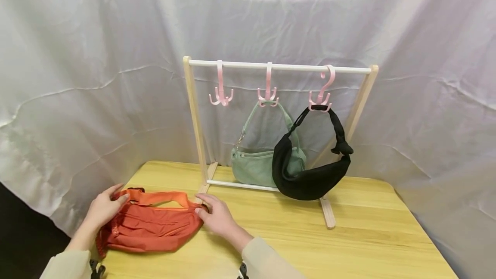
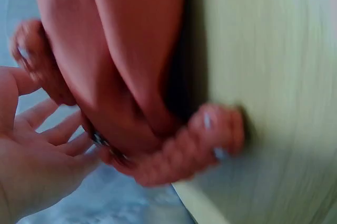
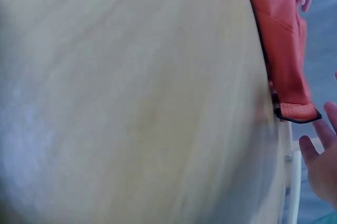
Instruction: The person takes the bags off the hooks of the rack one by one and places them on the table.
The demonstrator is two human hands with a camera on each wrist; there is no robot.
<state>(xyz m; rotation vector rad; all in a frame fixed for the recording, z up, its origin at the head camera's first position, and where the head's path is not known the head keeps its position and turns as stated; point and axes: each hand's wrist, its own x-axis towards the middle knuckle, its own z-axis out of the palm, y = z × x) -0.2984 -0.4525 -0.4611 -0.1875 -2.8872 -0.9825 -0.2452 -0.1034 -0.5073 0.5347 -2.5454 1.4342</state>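
An orange-red bag (image 1: 155, 229) lies on the table at the front left, its orange strap (image 1: 162, 198) looped along the top. At the bag's left end is my left hand (image 1: 103, 208), fingers and thumb spread apart. The left wrist view shows those fingers extended by a braided cord (image 2: 184, 153) on the bag. My right hand (image 1: 218, 216) is at the bag's right end, with straight fingers over the corner. In the right wrist view, its fingertips come right up to a black ring (image 3: 299, 117) on the strap.
A wooden rack (image 1: 193, 115) with a white rail stands behind. From it hang several pink hooks; the left hook (image 1: 221, 91) holds nothing. A green bag (image 1: 253, 169) hangs from the middle hook, a black bag (image 1: 310, 182) from the right one. Grey curtain (image 1: 116, 55) surrounds the table.
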